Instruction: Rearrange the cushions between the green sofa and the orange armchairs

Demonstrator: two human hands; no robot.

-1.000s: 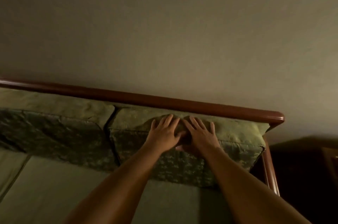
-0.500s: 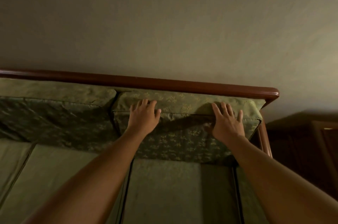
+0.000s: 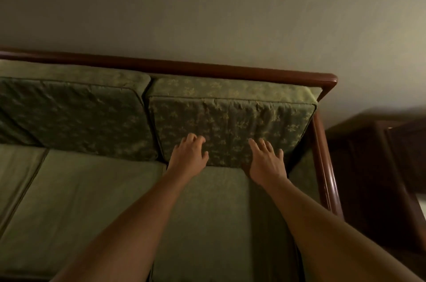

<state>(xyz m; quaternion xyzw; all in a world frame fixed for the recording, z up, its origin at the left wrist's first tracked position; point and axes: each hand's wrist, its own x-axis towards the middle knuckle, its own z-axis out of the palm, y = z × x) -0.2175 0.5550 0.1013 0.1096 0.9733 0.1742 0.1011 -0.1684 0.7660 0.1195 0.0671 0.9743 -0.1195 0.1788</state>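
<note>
The green sofa (image 3: 242,67) with a dark wooden frame stands against the wall. Its right back cushion (image 3: 232,115), green with a pale leaf pattern, stands upright against the frame. My left hand (image 3: 189,157) rests on the cushion's lower front, fingers slightly curled and apart. My right hand (image 3: 267,162) lies flat on the lower front to the right, fingers spread. Neither hand grips anything. A second patterned back cushion (image 3: 73,115) stands to the left. No orange armchair is in view.
Plain green seat cushions (image 3: 96,201) lie below the back cushions. The wooden right armrest (image 3: 325,166) runs along the sofa's side. A dark wooden piece of furniture (image 3: 380,155) stands right of the sofa. A bare wall rises behind.
Both hands have slid from the cushion's top edge, first together, then apart, down to its lower front. The view has tilted down, showing more of the seat.
</note>
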